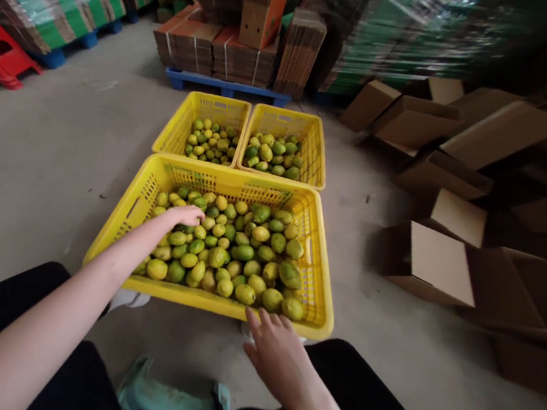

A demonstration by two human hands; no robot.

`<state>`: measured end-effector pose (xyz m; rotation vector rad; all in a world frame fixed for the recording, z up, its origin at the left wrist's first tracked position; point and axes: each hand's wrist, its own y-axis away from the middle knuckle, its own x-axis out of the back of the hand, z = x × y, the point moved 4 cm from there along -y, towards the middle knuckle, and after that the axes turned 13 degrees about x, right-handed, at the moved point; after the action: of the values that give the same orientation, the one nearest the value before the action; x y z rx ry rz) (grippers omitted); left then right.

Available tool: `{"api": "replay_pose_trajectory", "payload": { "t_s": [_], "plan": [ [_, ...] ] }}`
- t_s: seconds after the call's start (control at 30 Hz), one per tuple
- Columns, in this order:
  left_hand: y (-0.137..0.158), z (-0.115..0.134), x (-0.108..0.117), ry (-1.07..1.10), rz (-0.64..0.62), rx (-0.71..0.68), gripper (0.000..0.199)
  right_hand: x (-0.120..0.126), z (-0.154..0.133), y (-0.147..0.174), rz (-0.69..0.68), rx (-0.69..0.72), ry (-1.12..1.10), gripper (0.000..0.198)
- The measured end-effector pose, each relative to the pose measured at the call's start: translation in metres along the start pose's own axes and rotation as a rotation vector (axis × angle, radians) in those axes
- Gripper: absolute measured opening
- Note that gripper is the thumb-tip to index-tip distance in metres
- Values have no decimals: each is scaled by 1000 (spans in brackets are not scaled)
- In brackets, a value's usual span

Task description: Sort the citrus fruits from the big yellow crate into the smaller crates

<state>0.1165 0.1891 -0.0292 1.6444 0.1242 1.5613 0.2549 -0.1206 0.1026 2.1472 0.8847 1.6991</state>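
Three yellow perforated plastic crates sit on the grey concrete floor [51, 160]: the large near crate [316, 282] at frame centre and two smaller crates [176, 131] behind it, all holding green-yellow lemons [243, 252]. At centre left, the left hand [185, 215] rests on the fruit in the near crate, fingers curled over a lemon. Lower centre, the right hand [276, 350] hovers spread wide just short of the crate's near rim. Plain brown cardboard boxes [427, 262] lie at right; no readable writing shows.
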Motion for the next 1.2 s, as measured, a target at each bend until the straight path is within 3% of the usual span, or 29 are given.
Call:
{"api": "replay_pose_trajectory", "payload": {
  "t_s": [0.17, 0.3, 0.43, 0.57, 0.63, 0.7, 0.77, 0.93, 1.2],
  "plan": [
    [-49, -3, 12, -48, 190, 118, 57, -5, 20, -2, 19, -63, -53, 54],
    [-68, 4, 0, -80, 267, 203, 73, -16, 41, -5, 99, -158, 32, 55],
    [-45, 21, -45, -126, 362, 174, 68, -24, 50, 2, 200, -28, 17, 51],
    [-3, 35, -107, -211, 325, -87, 46, -21, 59, 14, 372, -26, 183, 46],
    [11, 37, -123, -234, 285, -181, 35, -18, 59, 18, 455, -12, 267, 43],
    [13, 37, -120, -237, 281, -193, 29, -16, 56, 21, 525, 40, 317, 41],
    [5, 39, -104, -234, 324, -162, 29, -15, 51, 22, 572, 99, 338, 39],
    [-41, 51, -68, -214, 340, 2, 37, -9, 51, 22, 622, 91, 343, 39],
    [-76, 65, -87, -100, 307, 190, 39, -5, 62, 36, 591, 70, 310, 39]
  ]
}}
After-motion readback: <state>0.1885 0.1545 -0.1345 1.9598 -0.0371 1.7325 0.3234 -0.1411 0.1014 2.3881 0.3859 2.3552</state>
